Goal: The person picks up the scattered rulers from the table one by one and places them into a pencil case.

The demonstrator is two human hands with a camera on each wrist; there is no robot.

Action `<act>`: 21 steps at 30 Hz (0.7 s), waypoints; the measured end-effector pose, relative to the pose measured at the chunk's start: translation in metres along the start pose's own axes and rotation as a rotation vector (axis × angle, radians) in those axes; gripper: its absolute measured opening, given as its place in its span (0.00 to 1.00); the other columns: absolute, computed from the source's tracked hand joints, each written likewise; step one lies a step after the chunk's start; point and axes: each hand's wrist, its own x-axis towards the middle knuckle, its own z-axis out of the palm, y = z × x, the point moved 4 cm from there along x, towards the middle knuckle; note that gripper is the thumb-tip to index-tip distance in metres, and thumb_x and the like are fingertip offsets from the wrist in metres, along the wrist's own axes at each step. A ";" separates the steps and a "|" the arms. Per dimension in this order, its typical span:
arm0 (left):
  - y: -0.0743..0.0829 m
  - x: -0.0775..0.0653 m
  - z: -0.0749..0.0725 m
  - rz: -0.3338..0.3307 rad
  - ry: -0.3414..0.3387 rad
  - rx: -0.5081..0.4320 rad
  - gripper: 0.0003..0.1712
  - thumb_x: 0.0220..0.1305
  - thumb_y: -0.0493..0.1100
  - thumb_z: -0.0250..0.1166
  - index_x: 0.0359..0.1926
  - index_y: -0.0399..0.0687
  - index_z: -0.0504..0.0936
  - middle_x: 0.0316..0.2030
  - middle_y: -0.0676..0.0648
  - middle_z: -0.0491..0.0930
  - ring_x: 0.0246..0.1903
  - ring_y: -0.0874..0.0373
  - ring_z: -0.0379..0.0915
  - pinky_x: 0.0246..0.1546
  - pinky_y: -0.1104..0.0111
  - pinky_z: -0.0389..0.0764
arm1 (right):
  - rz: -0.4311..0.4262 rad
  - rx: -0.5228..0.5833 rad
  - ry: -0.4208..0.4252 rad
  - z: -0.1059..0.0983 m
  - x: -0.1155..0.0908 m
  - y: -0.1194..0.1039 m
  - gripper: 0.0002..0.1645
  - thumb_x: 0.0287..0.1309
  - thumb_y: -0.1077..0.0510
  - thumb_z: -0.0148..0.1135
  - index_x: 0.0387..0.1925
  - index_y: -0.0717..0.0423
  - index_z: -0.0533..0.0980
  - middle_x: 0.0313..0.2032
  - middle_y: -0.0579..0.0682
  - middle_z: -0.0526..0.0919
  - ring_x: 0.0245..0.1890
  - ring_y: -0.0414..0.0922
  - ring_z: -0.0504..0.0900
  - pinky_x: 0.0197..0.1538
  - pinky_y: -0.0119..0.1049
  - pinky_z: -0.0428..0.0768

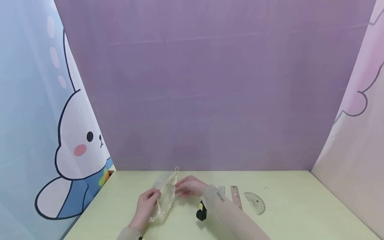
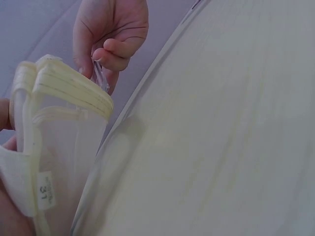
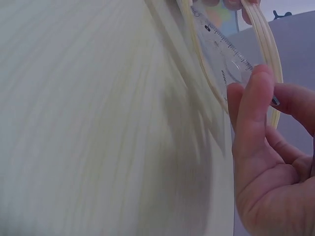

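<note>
My left hand [image 1: 146, 205] grips the edge of a see-through zip pouch [image 1: 166, 197] with cream trim, held up at a tilt above the table. The pouch's mouth gapes toward my right hand [image 1: 191, 186]. In the right wrist view, my right hand pinches a clear ruler [image 3: 226, 49] with a printed scale between thumb and fingers. Part of this ruler lies inside the pouch mouth, and its full outline is hidden. A white label [image 2: 45, 191] marked 31 shows on the pouch in the left wrist view.
Right of my right forearm, a clear ruler [image 1: 221, 189], a pinkish ruler [image 1: 235, 196] and a clear protractor [image 1: 255, 202] lie on the pale table [image 1: 300, 213]. A tiny dark item [image 1: 265, 187] lies farther right. A purple curtain [image 1: 210, 100] hangs behind the table.
</note>
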 end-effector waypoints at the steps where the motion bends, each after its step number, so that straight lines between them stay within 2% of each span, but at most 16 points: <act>1: 0.001 0.000 0.000 0.002 0.001 -0.003 0.13 0.61 0.38 0.62 0.44 0.32 0.81 0.29 0.48 0.79 0.29 0.61 0.69 0.31 0.73 0.72 | 0.000 0.007 0.000 0.001 0.001 0.000 0.15 0.55 0.67 0.63 0.46 0.69 0.78 0.37 0.61 0.85 0.22 0.40 0.80 0.29 0.32 0.80; 10: 0.000 0.002 0.002 0.016 0.003 0.000 0.12 0.61 0.37 0.62 0.42 0.33 0.82 0.30 0.45 0.80 0.29 0.61 0.70 0.31 0.74 0.73 | -0.013 0.045 0.020 0.004 0.005 0.001 0.18 0.54 0.71 0.63 0.48 0.74 0.75 0.34 0.60 0.85 0.26 0.44 0.83 0.36 0.39 0.83; 16: -0.001 0.002 0.002 0.019 0.007 0.002 0.12 0.60 0.38 0.63 0.41 0.32 0.82 0.33 0.41 0.81 0.31 0.60 0.70 0.33 0.74 0.72 | -0.038 0.092 0.008 0.008 0.004 0.002 0.19 0.58 0.71 0.59 0.51 0.77 0.72 0.38 0.66 0.83 0.35 0.53 0.85 0.43 0.44 0.82; 21: -0.001 0.002 0.002 0.027 0.016 0.011 0.12 0.60 0.38 0.63 0.41 0.33 0.82 0.32 0.42 0.81 0.31 0.60 0.69 0.33 0.73 0.72 | -0.061 0.123 -0.009 0.012 0.006 0.000 0.19 0.60 0.70 0.57 0.52 0.78 0.71 0.42 0.68 0.82 0.41 0.58 0.84 0.45 0.46 0.81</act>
